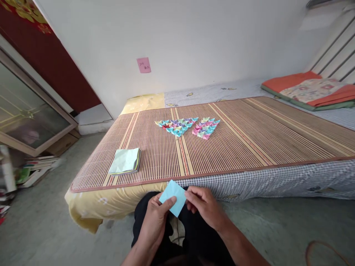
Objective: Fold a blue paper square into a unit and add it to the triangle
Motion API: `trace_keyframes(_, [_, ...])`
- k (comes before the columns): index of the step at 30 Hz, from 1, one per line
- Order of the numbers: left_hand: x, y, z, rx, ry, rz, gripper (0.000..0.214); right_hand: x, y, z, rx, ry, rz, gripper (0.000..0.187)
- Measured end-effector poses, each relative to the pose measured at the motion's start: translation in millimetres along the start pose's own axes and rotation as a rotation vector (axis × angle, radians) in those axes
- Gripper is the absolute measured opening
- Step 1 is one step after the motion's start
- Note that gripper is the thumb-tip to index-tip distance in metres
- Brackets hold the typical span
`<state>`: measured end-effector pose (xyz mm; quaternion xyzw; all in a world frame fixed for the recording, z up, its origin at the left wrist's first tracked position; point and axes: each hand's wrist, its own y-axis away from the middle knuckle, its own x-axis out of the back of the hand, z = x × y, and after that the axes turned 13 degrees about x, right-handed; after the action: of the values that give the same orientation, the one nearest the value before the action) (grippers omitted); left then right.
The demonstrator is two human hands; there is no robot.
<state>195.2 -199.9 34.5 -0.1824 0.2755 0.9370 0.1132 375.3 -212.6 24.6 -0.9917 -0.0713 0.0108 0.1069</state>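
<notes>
A light blue square of paper [172, 194] is turned cornerwise above my lap, with faint creases on it. My left hand [159, 209] grips its left side, thumb pressed flat on top and fingers underneath. At the paper's right corner, the thumb and forefinger of my right hand [202, 203] pinch the edge. Farther off on the mat lie two groups of small folded paper pieces in several colours: a larger triangular group [177, 126] and a smaller group [206, 128] to its right. A stack of paper squares [124, 161], pale green on top, lies at the mat's front left.
A striped bamboo mat [235, 147] covers most of the bed. A folded orange and floral quilt [310, 89] rests at the back right. On the wall a pink note [143, 65] is stuck. Books [39, 168] lie by the glass-panelled door [27, 111] on the left.
</notes>
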Motion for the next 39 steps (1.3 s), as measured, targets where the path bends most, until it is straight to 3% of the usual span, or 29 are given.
trace_keyframes(5, [3.0, 0.7, 1.4, -0.026, -0.076, 0.033, 0.029, 13.1, -2.5, -7.0, 0.033, -0.007, 0.140, 0.040])
trace_keyframes(9, [-4.0, 3.8, -0.7, -0.016, -0.177, 0.004, 0.034, 3.7, -2.0, -14.8, 0.059, -0.002, 0.013, 0.027])
trace_keyframes(14, [-4.5, 1.4, -10.7, -0.033, -0.287, -0.018, 0.040, -9.6, -0.7, -11.6, 0.097, 0.113, 0.056, 0.040])
trace_keyframes(23, [2.4, 8.3, -3.4, -0.003, -0.405, -0.133, 0.046, 7.5, -0.1, -10.1, 0.086, 0.106, 0.048, 0.039])
trace_keyframes(27, [-3.5, 3.4, -6.7, 0.003, -0.238, -0.150, 0.041, 7.0, -0.8, -12.7, 0.105, 0.134, 0.074, 0.039])
trace_keyframes(30, [-8.5, -0.6, -10.7, 0.004, -0.131, -0.074, 0.038, 0.4, -0.7, -15.8, 0.133, 0.156, 0.075, 0.039])
trace_keyframes(32, [-11.5, -0.8, -11.1, 0.010, -0.116, -0.038, 0.035, -3.6, 0.1, -16.7, 0.136, 0.171, 0.080, 0.040])
trace_keyframes(39, [-18.8, 6.3, -7.2, 0.022, -0.126, -0.077, 0.033, -7.0, 2.0, -15.8, 0.116, 0.134, 0.111, 0.040])
